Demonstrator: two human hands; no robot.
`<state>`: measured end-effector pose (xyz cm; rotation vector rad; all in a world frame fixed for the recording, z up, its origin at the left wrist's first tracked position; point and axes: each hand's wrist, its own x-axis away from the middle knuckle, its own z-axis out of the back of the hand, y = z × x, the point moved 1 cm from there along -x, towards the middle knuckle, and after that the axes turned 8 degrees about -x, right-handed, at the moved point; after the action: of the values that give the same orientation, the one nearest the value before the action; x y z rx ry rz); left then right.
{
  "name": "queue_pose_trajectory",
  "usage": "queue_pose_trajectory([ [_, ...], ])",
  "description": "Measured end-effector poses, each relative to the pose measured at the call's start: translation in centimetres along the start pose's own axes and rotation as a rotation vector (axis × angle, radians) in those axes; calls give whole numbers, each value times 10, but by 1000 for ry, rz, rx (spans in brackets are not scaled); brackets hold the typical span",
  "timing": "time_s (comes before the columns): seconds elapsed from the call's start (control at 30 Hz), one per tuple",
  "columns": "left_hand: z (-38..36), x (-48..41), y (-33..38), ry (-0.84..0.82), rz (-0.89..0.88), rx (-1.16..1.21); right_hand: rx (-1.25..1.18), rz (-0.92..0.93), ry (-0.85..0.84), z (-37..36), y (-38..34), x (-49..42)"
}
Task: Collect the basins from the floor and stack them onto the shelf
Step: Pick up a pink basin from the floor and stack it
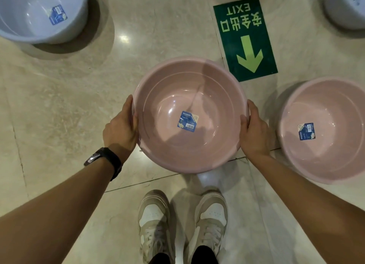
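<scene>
A pink basin with a blue label in its bottom is in the middle of the view, in front of my feet. My left hand grips its left rim and my right hand grips its right rim. A second pink basin stands on the floor at the right, close to my right hand. A pale blue basin sits on the floor at the top left. Another pale basin is cut off at the top right corner. No shelf is in view.
A green exit sign with an arrow is stuck on the polished stone floor beyond the held basin. My two sneakers stand right below it. A black watch is on my left wrist.
</scene>
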<state>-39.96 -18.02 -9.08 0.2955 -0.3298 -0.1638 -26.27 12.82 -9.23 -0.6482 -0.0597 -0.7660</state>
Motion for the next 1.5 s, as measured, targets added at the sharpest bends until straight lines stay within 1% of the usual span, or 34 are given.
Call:
queue_pose_trajectory([
  [0.1,-5,-7,-4,-87,23,-167,40,-19,-66,-7,3,-6],
  [0.2,-8,-12,-8,-151,64,-253,69,-42,-86,-15,6,-10],
  [0.3,-7,-13,-8,-172,94,-245,76,-67,-105,-16,6,-11],
  [0.4,3,-12,0,-237,128,-263,84,-135,-195,-4,-1,-12],
  [0.47,20,-8,13,-266,163,-257,77,-181,-227,14,-14,-8],
  [0.53,46,2,36,-255,146,-219,45,-200,-211,44,-31,0],
  [0.6,80,19,64,-237,79,-210,29,-188,-200,82,-52,13],
  [0.77,190,54,153,-246,-109,-274,135,-94,-216,211,-108,42],
  [0.93,324,81,247,-220,-381,-391,263,-8,-187,354,-173,83],
  [1.03,395,93,291,-195,-527,-504,292,-26,-137,426,-199,106],
  [1.1,430,99,314,-171,-600,-565,309,-60,-92,465,-206,117],
  [1.2,465,113,345,-167,-680,-651,335,-129,-44,515,-207,136],
  [1.3,481,133,376,-160,-734,-692,359,-162,2,555,-197,157],
  [1.4,481,150,413,-158,-791,-700,339,-213,49,592,-172,174],
  [1.5,469,163,455,-177,-814,-710,311,-263,64,621,-135,182],
])
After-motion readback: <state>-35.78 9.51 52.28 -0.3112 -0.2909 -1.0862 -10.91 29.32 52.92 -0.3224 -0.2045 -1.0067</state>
